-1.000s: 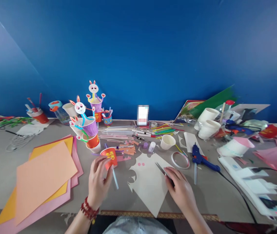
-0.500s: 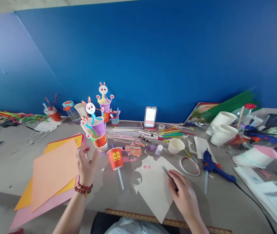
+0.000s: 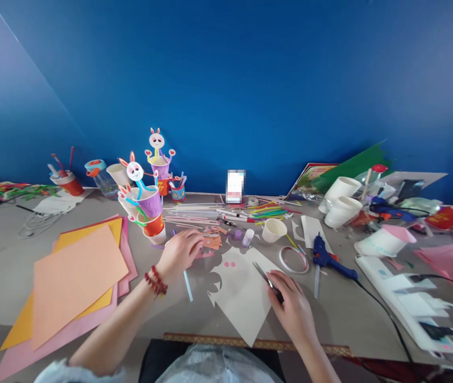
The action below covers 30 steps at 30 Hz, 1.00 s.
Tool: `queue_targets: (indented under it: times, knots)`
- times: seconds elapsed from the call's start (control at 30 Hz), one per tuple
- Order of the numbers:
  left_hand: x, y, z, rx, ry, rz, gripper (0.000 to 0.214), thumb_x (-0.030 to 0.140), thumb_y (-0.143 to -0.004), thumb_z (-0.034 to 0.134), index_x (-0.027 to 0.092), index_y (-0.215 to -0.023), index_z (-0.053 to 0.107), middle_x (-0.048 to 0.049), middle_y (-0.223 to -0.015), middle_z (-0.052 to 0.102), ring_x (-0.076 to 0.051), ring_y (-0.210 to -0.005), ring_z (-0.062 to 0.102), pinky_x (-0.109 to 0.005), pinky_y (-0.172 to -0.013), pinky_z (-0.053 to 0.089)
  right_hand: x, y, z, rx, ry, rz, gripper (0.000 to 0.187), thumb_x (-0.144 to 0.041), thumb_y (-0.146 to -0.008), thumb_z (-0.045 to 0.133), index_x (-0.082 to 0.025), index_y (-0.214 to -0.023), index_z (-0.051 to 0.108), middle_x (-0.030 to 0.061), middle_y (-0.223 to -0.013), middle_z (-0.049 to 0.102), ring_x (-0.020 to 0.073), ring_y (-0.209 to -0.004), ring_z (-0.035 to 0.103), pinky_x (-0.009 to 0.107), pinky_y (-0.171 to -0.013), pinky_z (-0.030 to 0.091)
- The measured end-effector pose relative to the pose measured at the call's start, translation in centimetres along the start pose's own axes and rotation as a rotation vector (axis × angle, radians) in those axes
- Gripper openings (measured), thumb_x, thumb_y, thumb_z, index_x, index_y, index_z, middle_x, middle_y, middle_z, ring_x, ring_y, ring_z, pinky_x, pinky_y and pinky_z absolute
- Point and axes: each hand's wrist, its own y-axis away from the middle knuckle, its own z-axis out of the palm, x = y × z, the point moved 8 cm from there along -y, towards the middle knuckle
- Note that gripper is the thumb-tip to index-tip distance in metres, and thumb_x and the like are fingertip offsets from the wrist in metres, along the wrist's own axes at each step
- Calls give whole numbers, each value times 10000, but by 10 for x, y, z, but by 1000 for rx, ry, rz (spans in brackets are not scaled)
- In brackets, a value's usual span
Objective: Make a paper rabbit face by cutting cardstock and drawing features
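Note:
My left hand (image 3: pixel 181 250), with a beaded bracelet at the wrist, is in front of the spot where the red cup lay, and hides it. Its fingers are bent and close together, tips by a pen (image 3: pixel 211 235) and orange paper scraps (image 3: pixel 214 242); what they grip is hidden. A pale straw (image 3: pixel 187 286) sticks out below this hand. My right hand (image 3: pixel 292 303) is closed on the dark handles of scissors (image 3: pixel 265 276); their blades point up-left over a white paper sheet (image 3: pixel 242 298) with cut-out edges. Two pink dots (image 3: pixel 229 264) are on that sheet.
Cup figures with rabbit heads (image 3: pixel 147 199) stand at left, behind stacked coloured paper (image 3: pixel 78 282). Right are a paper cup (image 3: pixel 274 230), tape roll (image 3: pixel 293 259), blue glue gun (image 3: pixel 328 258) and power strip (image 3: pixel 405 303). Behind lie straws and pens; a blurred-out phone (image 3: pixel 235 186) stands against the wall.
My left hand has moved right from beside the rabbit figures to over the red cup, now hidden. The right hand keeps the scissors over the white sheet. The camera view has turned slightly right.

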Motion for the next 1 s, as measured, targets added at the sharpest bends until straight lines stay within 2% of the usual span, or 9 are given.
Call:
queue_targets:
  times: [0.07,0.23,0.33,0.43,0.57,0.7,0.83,0.9,1.0]
  knots:
    - [2,-32,13,-159,-90,22,257,185,-972,446,217,-1070,681,-63,-1106,689,-206,-991,665,-303,-825,532,-3,-2,1,-5,-15,4,264,-295,-964,491,-197,-1137,664,121,-1148,687,289,-1054,649,433,-875,559]
    - [12,-110,63,-328,-144,76,184,213,-923,601,148,-1074,685,-122,-1123,669,-246,-1044,647,-367,-888,536,-16,-6,7,-16,-49,-17,237,-277,-967,488,-208,-1087,680,113,-1134,694,284,-1049,649,433,-893,546]
    - [11,-136,92,-384,-162,50,346,339,-948,606,153,-1239,583,-112,-1247,606,-231,-1056,632,-436,-890,552,-18,-4,4,-5,-61,-27,231,-286,-969,497,-206,-1089,677,118,-1152,688,289,-1071,642,436,-898,542]
    - [6,-145,103,-367,-128,18,348,339,-950,602,158,-1247,579,-111,-1256,601,-232,-1061,630,-438,-891,552,-10,0,-5,30,-68,-18,234,-311,-970,505,-208,-1089,677,121,-1146,691,295,-1057,648,442,-887,543]
    - [-7,-144,92,-288,-5,-67,347,339,-951,601,161,-1248,578,-107,-1255,602,-233,-1061,630,-441,-890,552,-5,1,-13,62,-99,-33,225,-312,-970,507,-217,-1049,694,114,-1117,707,293,-1024,667,443,-871,547]
    - [-34,-133,58,-107,177,-234,318,340,-957,590,162,-1220,590,-98,-1218,619,-222,-1032,637,-429,-874,556,-18,-10,-15,77,-177,-71,215,-300,-965,520,-216,-1032,707,116,-1101,715,287,-1021,678,421,-874,550]
    - [-57,-106,20,148,408,-407,272,277,-1033,356,159,-1048,600,-62,-893,658,-162,-795,651,-317,-751,541,-34,-23,-7,8,-344,-26,235,-324,-969,520,-206,-1050,706,118,-1016,728,236,-860,713,308,-726,578]
    - [-54,-91,11,208,554,-445,310,292,-1038,291,157,-1022,570,-42,-788,633,-127,-631,615,-263,-638,519,-39,-29,0,-58,-455,39,248,-351,-967,530,-203,-1056,706,112,-962,728,200,-727,695,262,-616,561]
    - [-27,-65,9,205,759,-425,283,341,-1021,344,142,-992,544,-54,-771,644,-109,-576,596,-246,-603,511,-46,-34,11,-150,-642,164,287,-401,-953,562,-199,-1110,693,102,-921,710,170,-638,638,230,-509,511]
